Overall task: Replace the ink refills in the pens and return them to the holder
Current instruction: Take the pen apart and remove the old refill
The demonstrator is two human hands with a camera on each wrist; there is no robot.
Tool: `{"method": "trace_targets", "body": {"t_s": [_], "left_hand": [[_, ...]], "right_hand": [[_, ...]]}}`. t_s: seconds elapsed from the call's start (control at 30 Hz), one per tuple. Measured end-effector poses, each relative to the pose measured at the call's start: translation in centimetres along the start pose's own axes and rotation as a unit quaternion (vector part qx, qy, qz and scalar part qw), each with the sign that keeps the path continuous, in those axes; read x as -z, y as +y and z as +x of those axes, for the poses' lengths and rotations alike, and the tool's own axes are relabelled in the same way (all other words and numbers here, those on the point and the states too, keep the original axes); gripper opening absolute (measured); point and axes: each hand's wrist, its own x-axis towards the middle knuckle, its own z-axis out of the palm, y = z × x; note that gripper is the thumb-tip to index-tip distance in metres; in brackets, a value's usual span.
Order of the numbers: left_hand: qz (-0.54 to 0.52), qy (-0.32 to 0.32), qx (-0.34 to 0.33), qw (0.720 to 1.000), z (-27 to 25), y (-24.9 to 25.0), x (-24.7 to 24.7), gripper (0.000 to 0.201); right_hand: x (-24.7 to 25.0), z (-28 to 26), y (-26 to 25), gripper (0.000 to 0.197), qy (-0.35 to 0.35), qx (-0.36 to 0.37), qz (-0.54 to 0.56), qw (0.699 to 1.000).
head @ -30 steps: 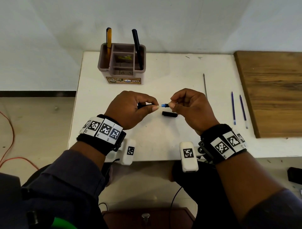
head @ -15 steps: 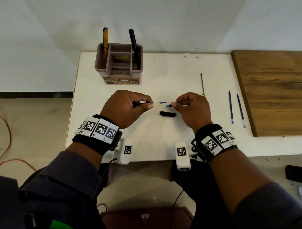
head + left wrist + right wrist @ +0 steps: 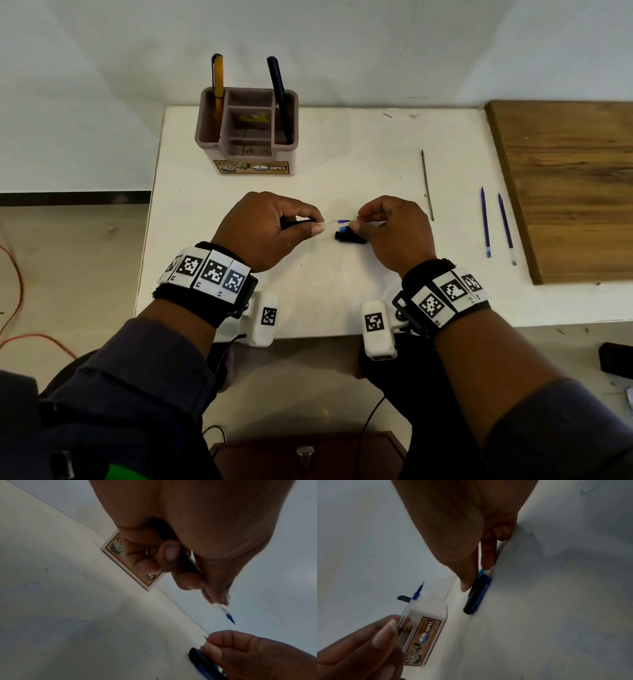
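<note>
My left hand point(image 3: 310, 224) grips a black pen barrel point(image 3: 188, 561), most of it hidden in the fist. Its refill point(image 3: 337, 222), a clear tube with a blue tip, sticks out bare to the right point(image 3: 412, 601). My right hand point(image 3: 358, 222) pinches a small light-blue tip piece point(image 3: 481, 572) between thumb and finger, low over the white table point(image 3: 342, 154). That piece lies against a black-and-blue pen cap point(image 3: 349, 237) point(image 3: 477, 595) resting on the table. The brown holder point(image 3: 253, 157) at the back holds a yellow pen point(image 3: 218, 78) and a black pen point(image 3: 277, 89).
Two blue refills point(image 3: 484, 222) point(image 3: 506, 229) lie at the right of the table. A thin grey refill point(image 3: 427, 185) lies behind my right hand. A wooden board point(image 3: 575, 188) covers the far right. The table's front edge is under my wrists.
The blue tip piece came off the pen's end in my right hand, baring the refill's tip. My right hand then dropped to the cap on the table.
</note>
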Motion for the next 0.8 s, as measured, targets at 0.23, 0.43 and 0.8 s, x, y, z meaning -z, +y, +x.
{"method": "trace_targets", "body": {"t_s": [0.23,0.43,0.8], "left_hand": [[0.002,-0.001,0.013,1.000,0.1,-0.2,-0.1,0.016],[-0.023,0.027,0.005,0.999,0.1,0.2,0.2,0.022],[-0.064,0.064,0.002,0.996,0.2,1.5,-0.3,0.015]], "right_hand": [[0.2,0.0,-0.2,0.014,-0.002,-0.008,0.005,1.000],[1.8,-1.0,-2.3,0.020,0.042,0.008,0.067,0.997],[0.5,-3.2,-5.3,0.020,-0.090,-0.053,0.282,0.954]]}}
